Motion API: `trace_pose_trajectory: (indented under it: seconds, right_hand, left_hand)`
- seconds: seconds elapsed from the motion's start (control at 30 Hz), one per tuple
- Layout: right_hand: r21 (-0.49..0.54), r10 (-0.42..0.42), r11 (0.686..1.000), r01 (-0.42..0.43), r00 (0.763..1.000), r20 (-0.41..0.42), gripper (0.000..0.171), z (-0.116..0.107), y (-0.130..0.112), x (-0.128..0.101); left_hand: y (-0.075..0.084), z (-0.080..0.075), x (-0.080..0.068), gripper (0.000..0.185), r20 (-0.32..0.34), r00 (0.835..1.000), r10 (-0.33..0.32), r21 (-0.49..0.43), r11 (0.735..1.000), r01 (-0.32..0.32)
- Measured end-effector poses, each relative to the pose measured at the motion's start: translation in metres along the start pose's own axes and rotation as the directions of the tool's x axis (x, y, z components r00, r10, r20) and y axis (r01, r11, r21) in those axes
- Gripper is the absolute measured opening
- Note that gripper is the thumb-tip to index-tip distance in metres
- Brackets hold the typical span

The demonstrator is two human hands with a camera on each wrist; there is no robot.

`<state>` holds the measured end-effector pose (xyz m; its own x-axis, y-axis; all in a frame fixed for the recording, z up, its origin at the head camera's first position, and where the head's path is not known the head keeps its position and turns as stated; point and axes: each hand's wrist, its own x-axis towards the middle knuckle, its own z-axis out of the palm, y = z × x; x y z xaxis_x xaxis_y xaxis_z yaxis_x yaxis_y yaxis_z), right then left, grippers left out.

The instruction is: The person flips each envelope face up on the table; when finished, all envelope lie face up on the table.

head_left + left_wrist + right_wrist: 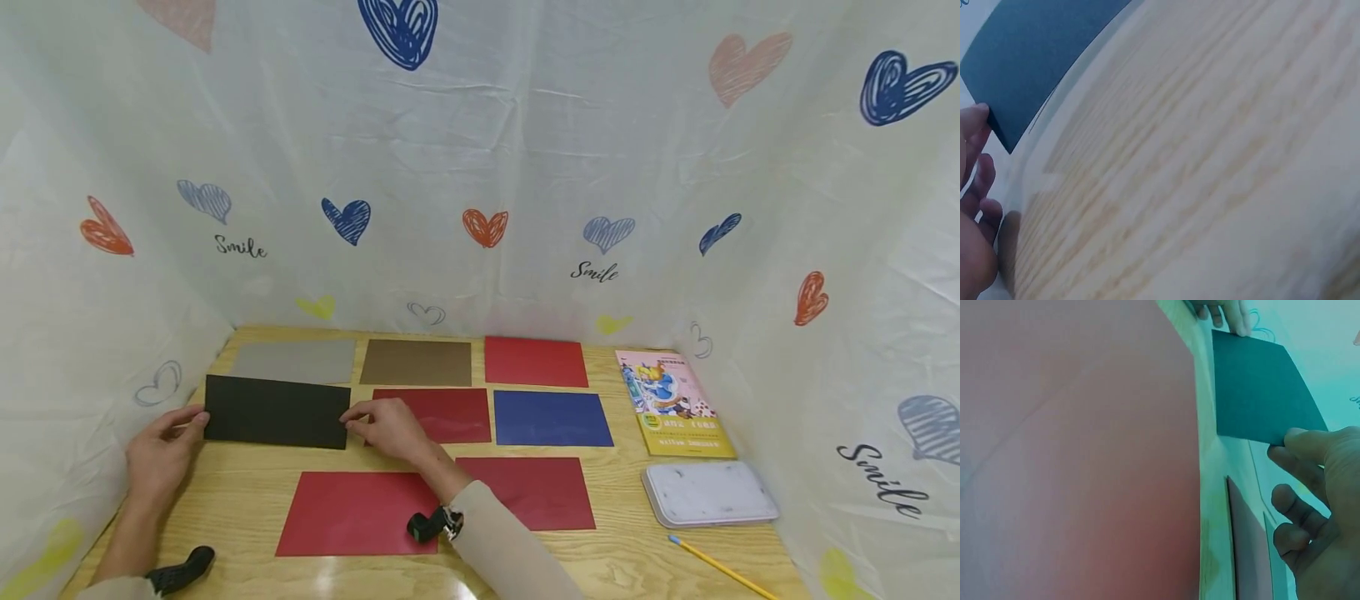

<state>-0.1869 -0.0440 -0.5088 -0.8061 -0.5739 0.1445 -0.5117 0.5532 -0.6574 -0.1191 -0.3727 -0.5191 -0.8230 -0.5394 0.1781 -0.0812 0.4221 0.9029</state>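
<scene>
A black rectangular sheet of card (276,412) is held up between both hands, its upper edge overlapping the grey sheet behind it. My left hand (163,457) pinches its left edge between thumb and fingers. At the opposite edge, the thumb and index finger of my right hand (392,427) grip the card, and the other fingers curl loosely below in the right wrist view. That forearm passes over a dark red sheet (450,417) and the two front sheets. In the left wrist view one corner of the black card (1029,62) stands above the wood.
Grey (294,362), brown (417,363) and red (536,362) sheets line the back. A blue sheet (553,418) lies mid-right; red (352,513) and dark red (547,496) ones lie in front. At right are a picture book (675,404), white case (709,493) and yellow pencil (723,568).
</scene>
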Motion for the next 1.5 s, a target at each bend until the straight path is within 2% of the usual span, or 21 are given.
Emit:
trace_pose_trajectory:
  seconds: [0.17,0.23,0.37,0.43,0.57,0.73,1.0,1.33,1.5]
  right_hand:
    - [-0.187,-0.037,0.981,0.049,0.997,0.064,0.029,0.001,0.000,0.001]
    - [-0.260,-0.060,0.962,0.079,0.995,0.082,0.032,0.001,0.001,0.001]
    - [-0.358,-0.063,0.929,0.097,0.992,0.105,0.035,0.004,0.004,0.000]
    - [-0.404,-0.059,0.909,0.103,0.991,0.121,0.037,0.006,0.005,-0.001]
    - [-0.468,-0.073,0.873,0.138,0.985,0.156,0.037,0.009,0.007,-0.002]
    - [-0.483,-0.093,0.861,0.161,0.983,0.161,0.034,0.008,0.009,-0.001]
    - [-0.462,-0.097,0.872,0.161,0.983,0.159,0.032,0.007,0.009,-0.002]
    - [-0.453,-0.106,0.875,0.169,0.981,0.161,0.032,0.007,0.009,-0.001]
    - [-0.442,-0.097,0.882,0.160,0.982,0.162,0.032,0.007,0.009,-0.002]
  left_hand:
    - [-0.003,0.000,0.001,0.029,0.017,0.996,0.084,0.133,0.987,-0.086]
    - [-0.005,-0.001,0.001,0.030,0.046,0.989,0.139,0.218,0.965,-0.146]
    - [-0.011,-0.003,0.003,0.025,0.135,0.965,0.223,0.351,0.901,-0.257]
    - [-0.013,-0.003,0.004,0.023,0.180,0.954,0.240,0.390,0.873,-0.293]
    - [-0.014,-0.002,0.004,0.023,0.235,0.945,0.228,0.428,0.849,-0.311]
    - [-0.013,-0.001,0.004,0.023,0.233,0.946,0.227,0.439,0.843,-0.311]
    - [-0.012,-0.002,0.003,0.022,0.236,0.943,0.235,0.435,0.842,-0.319]
    - [-0.011,-0.002,0.002,0.022,0.218,0.952,0.216,0.433,0.852,-0.293]
    - [-0.013,-0.002,0.003,0.022,0.221,0.950,0.219,0.430,0.853,-0.297]
